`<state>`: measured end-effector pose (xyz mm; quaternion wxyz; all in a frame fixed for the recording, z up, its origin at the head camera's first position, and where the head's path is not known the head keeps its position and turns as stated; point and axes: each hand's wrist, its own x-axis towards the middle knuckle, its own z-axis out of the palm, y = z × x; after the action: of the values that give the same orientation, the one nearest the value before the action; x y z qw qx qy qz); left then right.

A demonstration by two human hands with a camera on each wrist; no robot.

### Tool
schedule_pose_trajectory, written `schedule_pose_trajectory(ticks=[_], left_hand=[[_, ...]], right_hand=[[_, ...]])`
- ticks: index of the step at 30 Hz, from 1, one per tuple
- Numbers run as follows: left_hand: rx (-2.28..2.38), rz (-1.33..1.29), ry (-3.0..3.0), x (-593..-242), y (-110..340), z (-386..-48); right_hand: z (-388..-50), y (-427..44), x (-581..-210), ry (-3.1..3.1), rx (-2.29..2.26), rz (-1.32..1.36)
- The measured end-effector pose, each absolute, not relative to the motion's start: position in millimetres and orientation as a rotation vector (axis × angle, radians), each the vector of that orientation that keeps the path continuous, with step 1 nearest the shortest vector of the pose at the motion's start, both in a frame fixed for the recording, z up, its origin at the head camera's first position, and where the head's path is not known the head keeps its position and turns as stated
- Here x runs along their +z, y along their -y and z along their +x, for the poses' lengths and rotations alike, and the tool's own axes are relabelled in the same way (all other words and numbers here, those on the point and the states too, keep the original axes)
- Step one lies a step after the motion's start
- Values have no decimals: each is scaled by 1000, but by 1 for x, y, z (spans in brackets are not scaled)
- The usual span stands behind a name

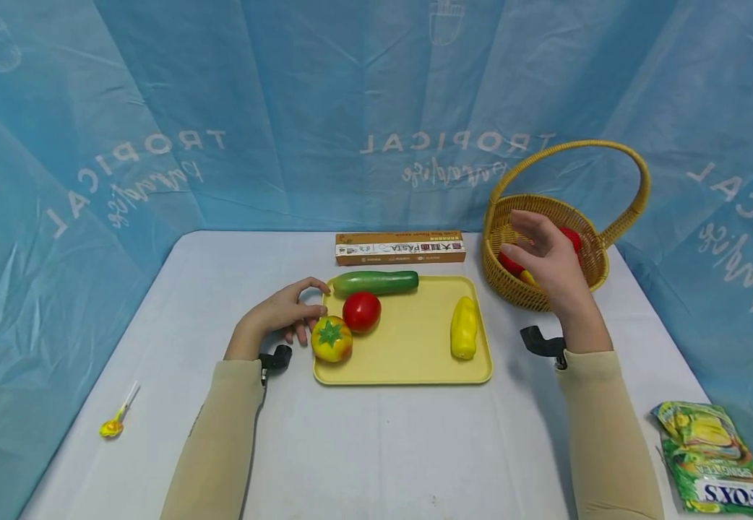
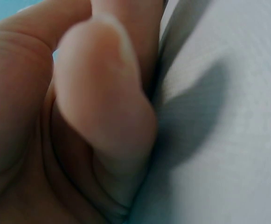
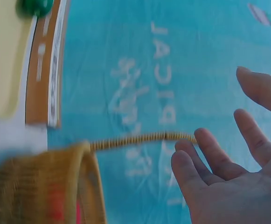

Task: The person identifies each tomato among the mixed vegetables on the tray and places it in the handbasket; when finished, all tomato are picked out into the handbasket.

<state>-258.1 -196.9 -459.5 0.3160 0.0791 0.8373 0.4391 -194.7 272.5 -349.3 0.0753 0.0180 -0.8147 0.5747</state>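
Observation:
Above the wicker basket (image 1: 526,292) my right hand (image 1: 555,271) hangs with fingers apart and relaxed, holding nothing; red and yellow items show inside the basket. In the right wrist view the hand (image 3: 238,182) has its fingers spread near the basket handle (image 3: 140,139). My left hand (image 1: 285,310) is at the left edge of the yellow tray (image 1: 409,372), fingers loosely bent, beside a yellow-orange fruit (image 1: 332,339) with a green star-shaped top. Whether it touches the fruit, I cannot tell. The tray also bears a red tomato (image 1: 361,313), a green cucumber (image 1: 376,282) and a yellow pepper (image 1: 464,328).
A pasta box (image 1: 399,248) lies behind the tray. On the left of the white table is a lollipop (image 1: 113,427); a green Fox's packet (image 1: 717,458) lies at the right front. Blue curtain surrounds the table's back and sides.

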Motion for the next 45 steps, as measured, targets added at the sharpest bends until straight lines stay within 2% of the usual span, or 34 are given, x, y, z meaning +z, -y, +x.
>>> schedule_pose_trajectory(ticks=[9,20,32,45], left_hand=[[1149,233,-2215,-459,196,-258],[1158,217,-2211,-458,193,-262],[1147,255,-2209,-460,196,-264],[1150,239,-2203,-462,198,-260]], right_hand=[[-191,-223,-353,2464,1878,372],[-199,-165,-374,2509,2014,628],[-206,-125,-406,2720,2099,631],[-207,-113,-431,2912,2025,650]])
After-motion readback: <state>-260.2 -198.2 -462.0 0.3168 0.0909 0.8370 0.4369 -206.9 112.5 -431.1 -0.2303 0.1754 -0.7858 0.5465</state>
